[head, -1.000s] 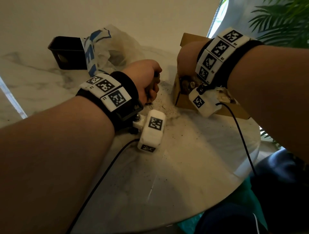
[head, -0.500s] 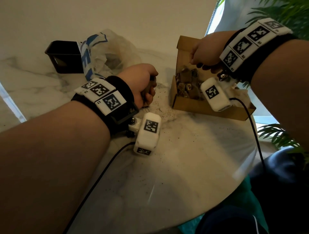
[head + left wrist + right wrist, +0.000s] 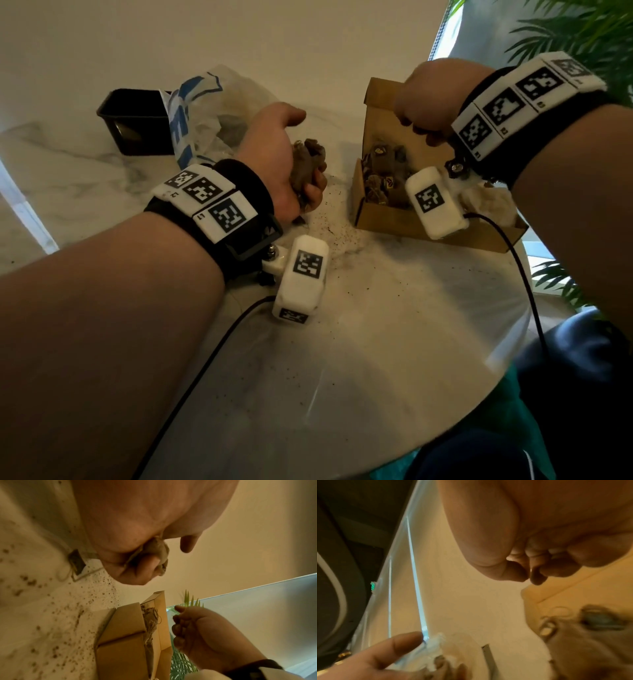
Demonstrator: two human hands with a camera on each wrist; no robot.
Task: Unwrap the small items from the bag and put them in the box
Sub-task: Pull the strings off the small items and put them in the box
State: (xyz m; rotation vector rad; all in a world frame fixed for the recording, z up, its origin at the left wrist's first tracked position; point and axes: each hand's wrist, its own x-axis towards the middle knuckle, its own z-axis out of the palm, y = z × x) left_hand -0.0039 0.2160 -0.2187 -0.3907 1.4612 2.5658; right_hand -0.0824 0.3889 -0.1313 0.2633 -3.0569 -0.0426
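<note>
The left hand point(image 3: 274, 154) is clenched round a crumpled brown wrapped item point(image 3: 306, 161) above the bench point(image 3: 376, 325), beside the box point(image 3: 383, 219). The right hand point(image 3: 435, 99), fingers curled on nothing visible, hovers over the box. Judged mid-cycle: next, it must return and peel the wrapping.

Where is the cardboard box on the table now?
In the head view, the cardboard box stands on the marble table at the right, directly below the right hand, across the scattered crumbs from the left hand.
</note>
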